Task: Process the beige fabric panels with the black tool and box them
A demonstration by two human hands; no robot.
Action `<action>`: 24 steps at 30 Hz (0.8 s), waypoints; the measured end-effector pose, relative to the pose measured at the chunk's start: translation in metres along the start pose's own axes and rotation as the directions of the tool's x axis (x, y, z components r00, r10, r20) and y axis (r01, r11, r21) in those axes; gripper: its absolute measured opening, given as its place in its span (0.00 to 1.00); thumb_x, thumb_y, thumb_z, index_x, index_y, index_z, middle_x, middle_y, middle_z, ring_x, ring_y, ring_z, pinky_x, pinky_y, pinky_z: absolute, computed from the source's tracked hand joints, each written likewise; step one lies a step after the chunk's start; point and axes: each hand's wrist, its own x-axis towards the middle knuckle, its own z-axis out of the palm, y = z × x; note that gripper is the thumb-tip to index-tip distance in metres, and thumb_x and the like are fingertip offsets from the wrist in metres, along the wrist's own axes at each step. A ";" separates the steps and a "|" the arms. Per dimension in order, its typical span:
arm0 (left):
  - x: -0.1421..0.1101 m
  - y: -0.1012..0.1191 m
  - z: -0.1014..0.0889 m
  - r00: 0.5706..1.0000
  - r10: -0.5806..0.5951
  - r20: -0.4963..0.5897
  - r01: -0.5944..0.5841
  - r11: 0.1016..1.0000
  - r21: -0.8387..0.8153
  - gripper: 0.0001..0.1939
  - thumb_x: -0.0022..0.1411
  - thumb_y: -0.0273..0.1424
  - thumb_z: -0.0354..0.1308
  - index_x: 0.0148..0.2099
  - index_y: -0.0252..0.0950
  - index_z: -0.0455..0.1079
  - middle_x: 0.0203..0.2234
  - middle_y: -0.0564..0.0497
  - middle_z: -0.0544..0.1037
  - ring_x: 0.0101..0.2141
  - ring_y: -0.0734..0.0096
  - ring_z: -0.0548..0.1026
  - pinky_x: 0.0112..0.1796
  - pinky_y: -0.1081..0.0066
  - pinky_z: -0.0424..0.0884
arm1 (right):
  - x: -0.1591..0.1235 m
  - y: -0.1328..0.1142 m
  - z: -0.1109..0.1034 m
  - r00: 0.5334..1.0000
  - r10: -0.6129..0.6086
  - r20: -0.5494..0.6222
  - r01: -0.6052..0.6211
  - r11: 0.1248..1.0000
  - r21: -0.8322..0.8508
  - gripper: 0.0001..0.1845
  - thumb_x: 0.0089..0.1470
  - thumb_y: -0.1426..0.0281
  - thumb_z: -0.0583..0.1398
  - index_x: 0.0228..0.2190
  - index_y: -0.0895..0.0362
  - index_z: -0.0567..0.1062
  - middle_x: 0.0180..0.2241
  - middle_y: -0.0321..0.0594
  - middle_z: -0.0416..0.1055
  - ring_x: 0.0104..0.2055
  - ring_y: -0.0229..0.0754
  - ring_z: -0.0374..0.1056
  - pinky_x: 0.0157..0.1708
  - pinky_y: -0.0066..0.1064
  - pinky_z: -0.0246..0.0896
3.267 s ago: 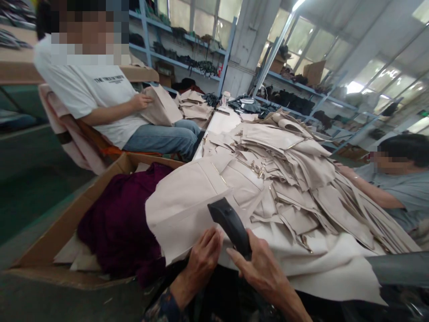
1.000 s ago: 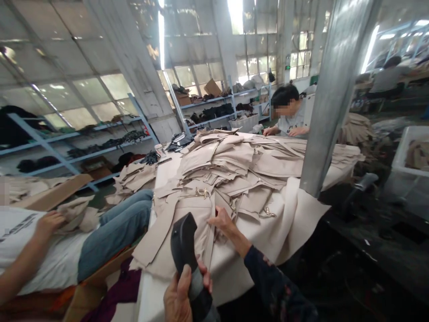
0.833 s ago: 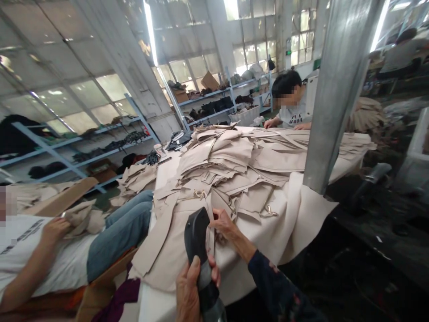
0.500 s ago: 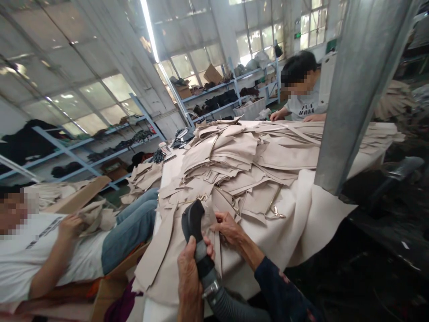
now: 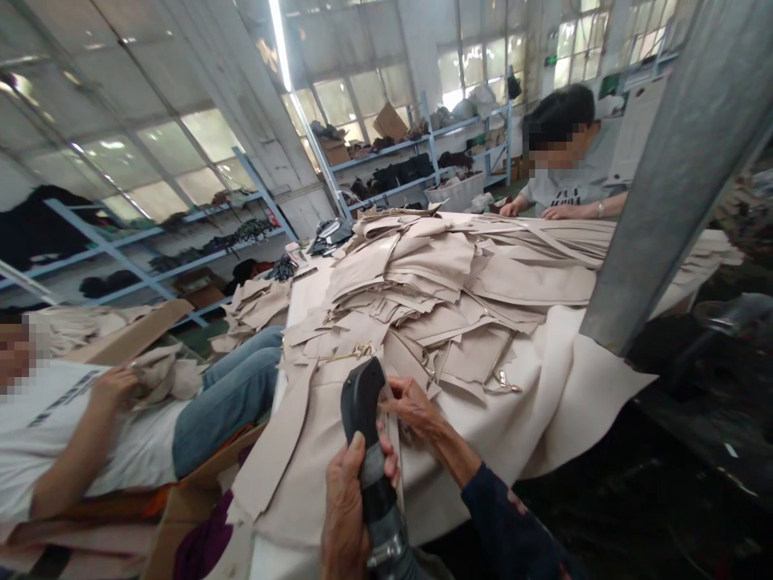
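Note:
My left hand (image 5: 343, 515) is wrapped round the handle of a black hand-held tool (image 5: 361, 403). The tool stands upright, with a metal collar and a hose at its bottom end. Its head is against a beige cloth piece (image 5: 338, 451) that hangs over the near edge of the table. My right hand (image 5: 415, 407), in a dark patterned sleeve, pinches a fold of that piece just right of the tool's head. Small gold metal clasps (image 5: 362, 350) lie on the pieces just beyond.
A big heap of beige cut pieces (image 5: 459, 274) covers the white table (image 5: 302, 298). A seated person in a white shirt and jeans (image 5: 121, 427) holds cloth at the left. Another person (image 5: 564, 173) works at the far end. A metal post (image 5: 670, 177) rises at the right; blue shelves (image 5: 181, 234) stand behind.
The view has swung from the left side of the table to along its length. The tool was in my right hand 3.3 s ago and is in my left now. Its head has closed on the pinched cloth.

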 end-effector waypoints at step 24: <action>-0.004 0.012 -0.008 0.996 -0.092 0.021 0.089 0.990 0.107 0.20 0.52 0.44 0.62 0.32 0.31 0.67 0.16 0.53 0.70 0.16 0.77 0.67 0.16 0.78 0.62 | 0.007 0.006 -0.001 0.986 -0.164 0.024 0.165 0.956 -0.242 0.08 0.47 0.70 0.55 0.25 0.59 0.73 0.24 0.36 0.68 0.27 0.37 0.62 0.26 0.25 0.58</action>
